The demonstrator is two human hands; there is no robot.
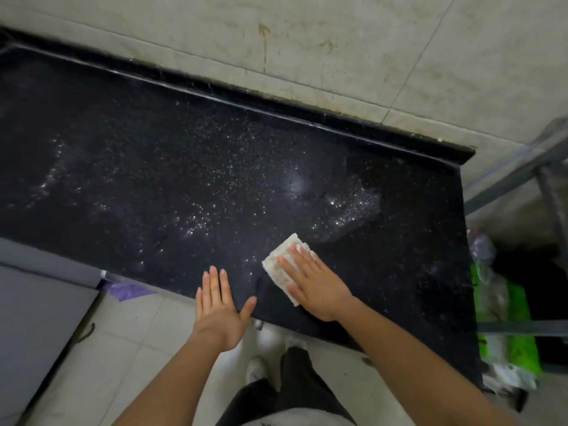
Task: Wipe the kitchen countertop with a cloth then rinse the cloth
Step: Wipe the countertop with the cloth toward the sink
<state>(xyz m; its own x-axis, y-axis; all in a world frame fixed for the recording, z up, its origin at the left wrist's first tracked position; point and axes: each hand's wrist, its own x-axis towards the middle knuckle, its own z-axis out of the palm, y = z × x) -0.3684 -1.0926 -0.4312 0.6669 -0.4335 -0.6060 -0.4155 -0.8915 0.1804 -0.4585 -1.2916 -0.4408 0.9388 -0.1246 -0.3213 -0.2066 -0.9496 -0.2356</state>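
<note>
A black speckled countertop runs across the view, wet in patches, with a puddle near its right end. A folded white cloth lies flat near the front edge. My right hand presses on the cloth with straight fingers. My left hand is flat, fingers straight, at the counter's front edge just left of the cloth, holding nothing.
A stained tiled wall backs the counter. A grey metal rack stands past the right end, with green and clear plastic bags below. A grey surface lies lower left. My feet stand on the pale tiled floor.
</note>
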